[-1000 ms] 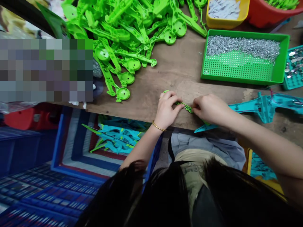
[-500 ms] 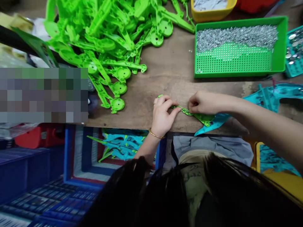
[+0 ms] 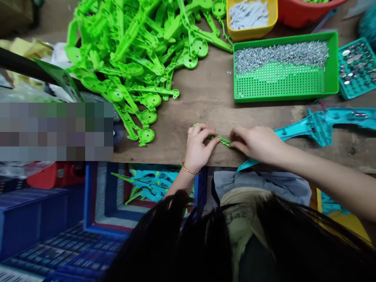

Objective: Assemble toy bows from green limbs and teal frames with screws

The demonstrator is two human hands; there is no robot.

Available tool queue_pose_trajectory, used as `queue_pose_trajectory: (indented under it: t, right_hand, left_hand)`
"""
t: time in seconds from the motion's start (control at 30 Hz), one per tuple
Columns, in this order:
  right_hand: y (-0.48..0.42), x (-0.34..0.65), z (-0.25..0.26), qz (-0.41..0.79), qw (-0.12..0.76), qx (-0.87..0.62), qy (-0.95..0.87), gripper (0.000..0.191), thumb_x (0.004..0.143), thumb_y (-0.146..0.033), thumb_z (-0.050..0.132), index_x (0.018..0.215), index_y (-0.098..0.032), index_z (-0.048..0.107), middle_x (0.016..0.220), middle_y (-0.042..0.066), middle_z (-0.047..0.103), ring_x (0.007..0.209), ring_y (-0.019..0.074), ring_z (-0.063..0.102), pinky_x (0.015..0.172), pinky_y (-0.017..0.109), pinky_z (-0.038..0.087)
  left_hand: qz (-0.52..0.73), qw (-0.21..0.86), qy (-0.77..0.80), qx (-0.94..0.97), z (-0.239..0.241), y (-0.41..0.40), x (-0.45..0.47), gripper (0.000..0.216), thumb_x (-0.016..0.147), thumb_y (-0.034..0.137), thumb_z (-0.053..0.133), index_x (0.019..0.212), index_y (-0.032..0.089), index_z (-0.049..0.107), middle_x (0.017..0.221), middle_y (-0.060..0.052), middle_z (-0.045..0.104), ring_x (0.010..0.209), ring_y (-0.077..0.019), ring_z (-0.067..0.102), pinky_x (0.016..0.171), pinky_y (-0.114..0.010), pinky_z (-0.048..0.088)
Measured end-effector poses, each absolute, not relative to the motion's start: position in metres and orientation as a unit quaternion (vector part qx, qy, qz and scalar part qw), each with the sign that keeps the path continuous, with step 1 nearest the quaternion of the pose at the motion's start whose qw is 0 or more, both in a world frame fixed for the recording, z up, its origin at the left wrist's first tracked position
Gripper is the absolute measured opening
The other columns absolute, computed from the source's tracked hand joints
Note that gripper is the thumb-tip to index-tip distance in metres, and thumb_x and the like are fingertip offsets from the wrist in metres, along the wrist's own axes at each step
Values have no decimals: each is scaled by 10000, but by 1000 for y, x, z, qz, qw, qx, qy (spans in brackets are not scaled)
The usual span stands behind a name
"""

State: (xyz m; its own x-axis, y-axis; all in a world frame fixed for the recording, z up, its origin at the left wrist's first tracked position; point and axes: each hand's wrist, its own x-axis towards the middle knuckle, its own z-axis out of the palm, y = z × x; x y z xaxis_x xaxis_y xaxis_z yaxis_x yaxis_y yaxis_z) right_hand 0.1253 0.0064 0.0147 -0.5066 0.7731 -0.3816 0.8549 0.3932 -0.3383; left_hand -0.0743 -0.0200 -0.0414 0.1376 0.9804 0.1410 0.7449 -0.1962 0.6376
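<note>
Green plastic strip (image 3: 225, 141), one, held between two bare hands over the near edge of one brown wooden desk (image 3: 202, 90). Spread across the desk's far left side, one heap of green parts (image 3: 129, 37), piled too thickly to count, at least six round ends showing. Below the desk edge at left, one blue crate (image 3: 89, 199), with overlapping turquoise parts (image 3: 155, 182) inside, number unclear. Right of the heap, one green basket (image 3: 284, 98) with a perforated floor. Nearer, one bow-shaped turquoise part (image 3: 320, 127) lying on the desk. Beyond the basket, one red tub (image 3: 299, 13), cut off at the top, beside one yellow tub (image 3: 252, 34) of white pieces (image 3: 248, 15). To the basket's right, one turquoise tray (image 3: 358, 92). Right hand (image 3: 257, 143), with fingertips drawn in at the strip's right end; impossible to tell whether gripping. Left hand (image 3: 199, 148), with thumb and fingers pinching the strip. Around the left wrist, one gold bracelet (image 3: 189, 170). Smallest, silver fasteners (image 3: 284, 56), banked along the basket's far side, beyond counting.
</note>
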Motion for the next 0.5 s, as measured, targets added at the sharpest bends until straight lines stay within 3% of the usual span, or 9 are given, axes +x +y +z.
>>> queue_pose_trajectory:
  t: [0.17, 0.3, 0.5]
  right_hand:
    - [-33, 142, 8, -136, 29, 423, 896, 245, 952, -233, 427, 925, -191, 668, 811, 65, 686, 728, 180, 607, 556, 299, 260]
    - [-41, 142, -3, -68, 2, 391, 918, 228, 934, -168, 438, 919, -173, 666, 762, 69, 656, 706, 184, 590, 572, 305, 270]
    - [-33, 157, 2, -163, -5, 452, 877, 218, 945, -270, 462, 918, -190, 663, 840, 50, 702, 739, 175, 626, 566, 282, 287]
  left_hand:
    - [275, 184, 596, 732, -41, -24, -72, 115, 825, 318, 679, 862, 210, 693, 974, -36, 636, 964, -206, 558, 913, -399, 435]
    - [292, 77, 544, 783, -41, -48, -53, 174, 866, 177, 580, 986, 214, 701, 1184, -80, 645, 1184, -256, 508, 1029, -472, 378]
    - [276, 90, 489, 823, -50, -71, -33, 259, 891, 150, 529, 1109, 184, 663, 1227, -100, 660, 1265, -235, 525, 1148, -522, 275]
